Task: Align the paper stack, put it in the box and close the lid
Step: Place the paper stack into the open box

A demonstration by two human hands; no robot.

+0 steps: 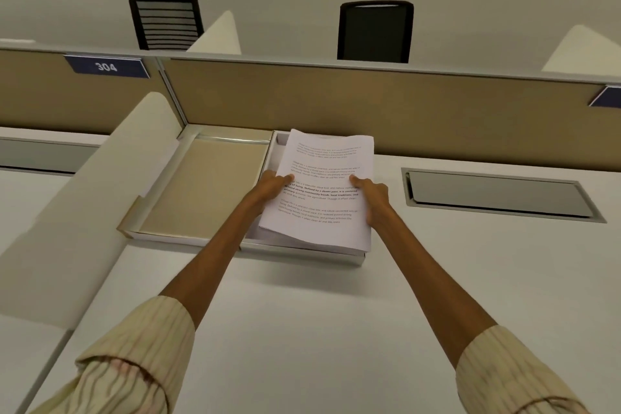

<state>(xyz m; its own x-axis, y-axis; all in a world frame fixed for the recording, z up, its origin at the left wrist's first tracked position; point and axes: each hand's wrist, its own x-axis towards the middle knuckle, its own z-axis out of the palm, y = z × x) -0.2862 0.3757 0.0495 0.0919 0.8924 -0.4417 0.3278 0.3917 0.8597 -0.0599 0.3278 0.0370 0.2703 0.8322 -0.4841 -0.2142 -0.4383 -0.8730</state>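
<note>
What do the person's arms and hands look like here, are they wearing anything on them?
Both hands, the left hand and the right hand, are bare: no gloves, rings or watch show. The forearms are uncovered too. Each arm wears a loose cream sleeve with thin darker vertical stripes, pushed up and bunched: the left sleeve and the right sleeve.

Two black office chairs (pixel 163 19) (pixel 374 31) stand beyond a tan partition (pixel 386 104) bearing a blue "304" sign (pixel 107 66); a grey cable hatch (pixel 500 193) sits near the white bench's (pixel 336 329) far right edge.
</note>
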